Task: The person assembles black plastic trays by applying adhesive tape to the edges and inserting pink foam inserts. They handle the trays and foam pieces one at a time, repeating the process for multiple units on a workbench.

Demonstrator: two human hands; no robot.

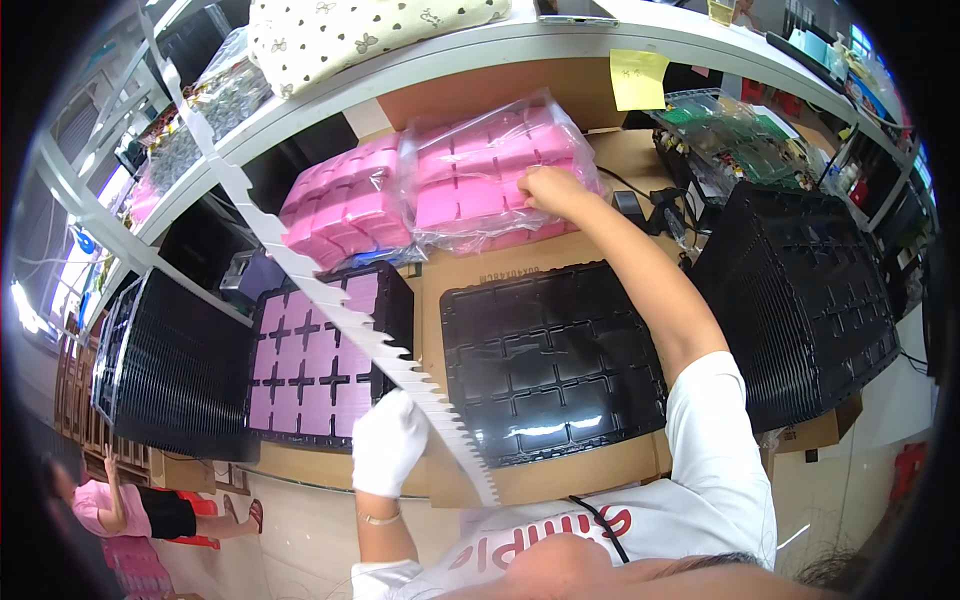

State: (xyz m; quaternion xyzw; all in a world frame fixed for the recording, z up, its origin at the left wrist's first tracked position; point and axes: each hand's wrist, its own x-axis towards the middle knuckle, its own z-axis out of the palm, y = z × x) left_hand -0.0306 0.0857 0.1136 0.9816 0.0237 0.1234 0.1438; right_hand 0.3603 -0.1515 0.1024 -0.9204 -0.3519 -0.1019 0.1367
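My right hand point(550, 190), bare, reaches to the far side and rests with curled fingers against the pink blocks point(465, 185) in a clear plastic bag. What its fingertips hold is hidden. My left hand point(388, 445) wears a white glove and is at the near right corner of a black tray filled with flat pink-purple pieces point(310, 350). A pale jagged-edged strip point(350, 320) crosses the picture and covers part of its fingers. Between my arms lies a black plastic tray point(550, 350) with moulded compartments, which look bare.
Stacks of black trays stand at the left point(180, 360) and right point(800, 300). More pink blocks point(350, 195) sit at the back left. Circuit boards point(725, 125) lie at the back right. A white shelf edge point(570, 55) with a yellow note point(638, 80) runs above. Another person point(150, 505) is far left.
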